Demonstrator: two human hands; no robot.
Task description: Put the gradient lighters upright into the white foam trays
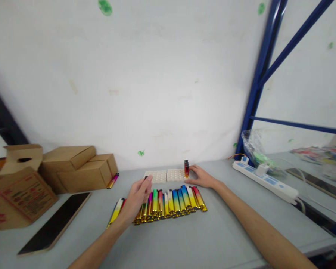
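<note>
My left hand [138, 196] is closed above the lighter pile, and a dark lighter top [146, 177] pokes out of its fingers. Most of that lighter is hidden by the hand. My right hand [202, 177] has its thumb and fingers apart, beside a short row of red lighters [186, 170] standing upright at the right end of a white holed tray [174, 175]. Its thumb lies by the tray's edge; whether the fingers touch the lighters I cannot tell. A second white tray [159, 176] adjoins on the left. Many shiny multicoloured lighters [169, 203] lie piled in front.
Cardboard boxes [81, 168] and an opened carton [22, 198] stand at left, with a dark flat phone-like slab [56, 222] before them. A loose lighter [113, 181] lies beside the boxes. A white power strip [268, 183] with plugs and a blue rack post [254, 93] are at right.
</note>
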